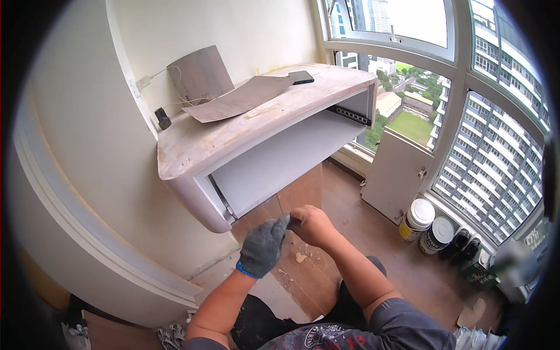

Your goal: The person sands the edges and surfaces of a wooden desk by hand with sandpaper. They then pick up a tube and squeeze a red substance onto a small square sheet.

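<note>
Below, the gloved left hand (262, 246) and bare right hand (313, 225) met at a small dark object (293, 221), both closed on it, at 6 o'clock of the desk (245, 125). A phone (301, 77) lay on the surface at 12 o'clock.

Glove on left hand (263, 246): grey knit, blue cuff band.
Right hand (314, 224): bare.
Desk top (233, 125): pale, worn whitish-pink.
Phone (301, 77), 12 o'clock: black.
Paint tubs (420, 219), 3 o'clock: white lids, yellow label.
Floor (408, 274): brown.
</note>
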Demonstrator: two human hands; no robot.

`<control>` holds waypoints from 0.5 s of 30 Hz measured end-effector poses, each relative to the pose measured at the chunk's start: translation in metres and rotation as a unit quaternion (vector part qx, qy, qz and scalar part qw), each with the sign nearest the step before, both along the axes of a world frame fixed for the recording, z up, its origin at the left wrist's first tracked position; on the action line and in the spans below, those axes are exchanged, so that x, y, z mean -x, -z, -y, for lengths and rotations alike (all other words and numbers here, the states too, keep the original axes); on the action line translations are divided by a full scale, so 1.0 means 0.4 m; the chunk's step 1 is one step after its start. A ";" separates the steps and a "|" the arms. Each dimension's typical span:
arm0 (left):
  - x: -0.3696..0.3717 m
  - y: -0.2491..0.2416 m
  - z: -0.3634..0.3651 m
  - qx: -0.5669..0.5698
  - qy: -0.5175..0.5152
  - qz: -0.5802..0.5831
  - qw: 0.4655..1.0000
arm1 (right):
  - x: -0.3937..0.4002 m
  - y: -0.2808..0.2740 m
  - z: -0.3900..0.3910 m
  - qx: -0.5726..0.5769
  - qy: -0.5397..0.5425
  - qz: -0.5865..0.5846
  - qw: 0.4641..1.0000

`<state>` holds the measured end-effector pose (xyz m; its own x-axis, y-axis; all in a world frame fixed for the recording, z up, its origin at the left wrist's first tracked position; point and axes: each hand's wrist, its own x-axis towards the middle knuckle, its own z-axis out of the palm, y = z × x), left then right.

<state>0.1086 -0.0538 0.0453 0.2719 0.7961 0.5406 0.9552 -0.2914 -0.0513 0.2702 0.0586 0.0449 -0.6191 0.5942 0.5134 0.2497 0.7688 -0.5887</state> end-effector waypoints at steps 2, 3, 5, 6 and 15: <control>0.022 -0.038 -0.039 0.056 -0.032 -0.019 0.998 | -0.035 -0.015 -0.008 0.142 0.013 -0.082 0.986; -0.005 -0.097 -0.044 0.040 -0.028 -0.069 0.996 | -0.039 -0.004 -0.006 0.124 -0.013 -0.099 0.987; -0.047 -0.135 -0.069 -0.028 -0.006 -0.108 0.994 | -0.045 0.024 -0.013 0.084 -0.060 -0.134 0.986; -0.062 -0.145 -0.080 -0.062 0.008 -0.127 0.990 | -0.050 0.034 -0.019 0.141 -0.063 -0.170 0.973; -0.005 -0.470 -0.177 -0.218 -0.067 -0.121 0.966 | -0.116 0.213 -0.157 0.365 0.025 -0.292 0.884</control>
<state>0.1107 0.0171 0.2333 0.3425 0.5437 0.7662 0.9276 -0.0661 -0.3677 0.3167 0.1215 -0.0403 -0.3380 0.9185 0.2052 -0.2382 0.1275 -0.9628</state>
